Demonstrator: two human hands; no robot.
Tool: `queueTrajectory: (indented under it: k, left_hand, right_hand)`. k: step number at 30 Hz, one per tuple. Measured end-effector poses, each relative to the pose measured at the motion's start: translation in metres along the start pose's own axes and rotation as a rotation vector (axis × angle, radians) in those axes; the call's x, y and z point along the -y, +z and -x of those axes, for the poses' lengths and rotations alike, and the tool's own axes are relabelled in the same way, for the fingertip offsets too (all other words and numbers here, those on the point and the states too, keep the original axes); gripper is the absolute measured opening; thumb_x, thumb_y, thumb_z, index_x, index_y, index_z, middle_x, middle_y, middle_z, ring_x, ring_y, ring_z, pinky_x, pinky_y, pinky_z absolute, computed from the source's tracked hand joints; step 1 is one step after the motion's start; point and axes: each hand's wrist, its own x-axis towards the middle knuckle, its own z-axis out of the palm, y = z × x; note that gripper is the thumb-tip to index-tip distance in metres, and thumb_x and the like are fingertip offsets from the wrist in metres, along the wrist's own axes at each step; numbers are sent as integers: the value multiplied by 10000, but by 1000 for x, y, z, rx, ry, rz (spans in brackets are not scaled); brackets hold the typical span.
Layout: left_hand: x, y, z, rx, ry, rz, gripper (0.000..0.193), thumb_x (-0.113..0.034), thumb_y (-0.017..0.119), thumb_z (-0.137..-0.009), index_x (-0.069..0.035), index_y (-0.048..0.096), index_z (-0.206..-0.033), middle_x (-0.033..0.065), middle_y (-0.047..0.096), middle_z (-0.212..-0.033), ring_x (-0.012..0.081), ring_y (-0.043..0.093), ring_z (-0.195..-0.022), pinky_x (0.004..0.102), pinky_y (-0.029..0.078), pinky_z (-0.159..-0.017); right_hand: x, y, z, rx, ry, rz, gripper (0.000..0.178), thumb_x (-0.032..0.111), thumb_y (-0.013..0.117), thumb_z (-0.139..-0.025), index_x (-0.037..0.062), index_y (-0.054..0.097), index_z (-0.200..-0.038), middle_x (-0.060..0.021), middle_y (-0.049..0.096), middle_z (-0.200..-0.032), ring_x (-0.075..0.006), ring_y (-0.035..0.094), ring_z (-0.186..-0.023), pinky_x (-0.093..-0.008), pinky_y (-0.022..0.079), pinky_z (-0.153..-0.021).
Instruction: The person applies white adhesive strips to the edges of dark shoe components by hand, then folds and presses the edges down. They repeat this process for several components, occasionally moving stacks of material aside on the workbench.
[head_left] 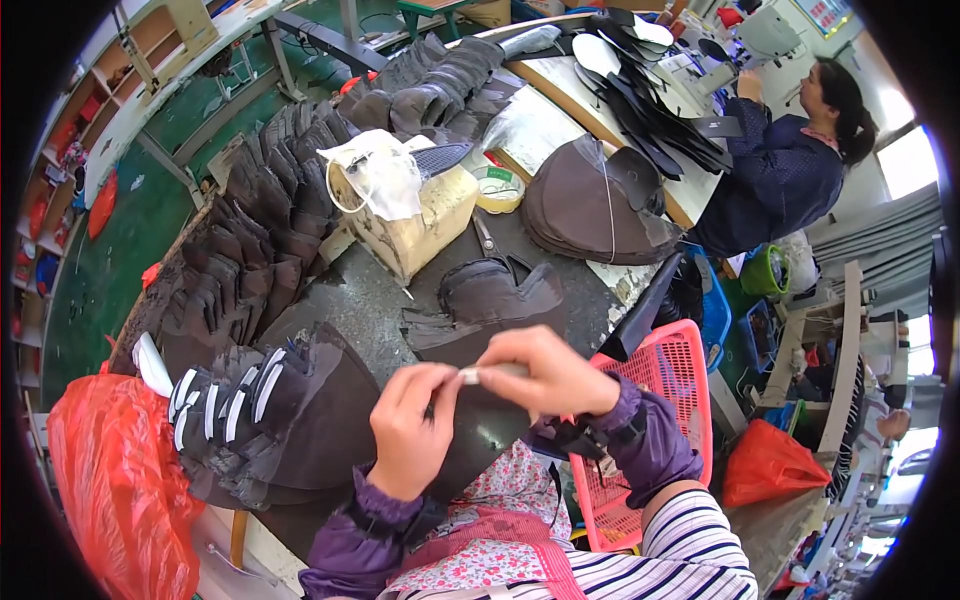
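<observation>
My left hand [412,428] and my right hand [548,370] meet above the work table, fingertips pinched together. Between them is a small white piece [469,376], perhaps a strip; its full shape is hidden by my fingers. A bit of something dark also shows at the left fingers. Just beyond my hands lies a stack of dark brown cut pieces [500,305], with the handles of scissors [484,236] behind it. Left of my hands, dark pieces bearing white strips [238,415] fan out over a larger dark sheet [335,400].
Rows of overlapping dark pieces [250,240] line the table's left edge. A worn block [435,225] carries a white mask [380,180], beside a tape roll [497,188] and a tied stack [580,200]. A pink basket [690,390] stands right, a red bag [120,480] left. A person [790,160] works far right.
</observation>
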Motion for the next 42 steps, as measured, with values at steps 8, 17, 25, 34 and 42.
queueTrajectory:
  k: [8,17,25,34,42]
  left_hand:
    - [64,56,-64,-17,-61,-161,376,-45,769,-740,9,593,-1069,155,586,-959,302,608,-819,369,500,-739]
    - [68,65,-83,108,-251,-106,338,-82,761,-744,10,614,-1034,140,562,-831,341,580,-775,416,469,-697]
    - [55,55,-79,154,-267,155,174,-69,731,-802,15,650,-931,79,572,-762,145,550,-675,290,437,-604]
    - [33,54,-60,199,-187,567,160,-14,618,-862,26,604,-1016,127,664,-973,244,647,-824,321,501,-760]
    - [-7,28,-23,232,119,386,178,63,557,-901,31,552,-1076,168,662,-1160,222,659,-1017,299,514,-847]
  right_hand:
    - [-55,-34,-56,-269,-139,545,83,78,663,-824,-2,650,-841,-160,617,-776,-363,617,-722,-408,491,-633]
    - [-62,-33,-59,-266,-133,673,100,110,669,-829,12,649,-819,-147,588,-753,-362,606,-712,-426,492,-634]
    - [-46,-43,-25,-472,46,619,250,211,778,-765,10,652,-847,-122,559,-728,-320,593,-674,-384,464,-606]
    - [-36,-30,0,-735,58,591,203,146,757,-783,-5,647,-860,-133,573,-750,-304,595,-678,-361,468,-620]
    - [-1,-4,26,-567,-90,517,100,67,671,-847,-18,628,-873,-145,616,-811,-326,612,-649,-363,486,-582]
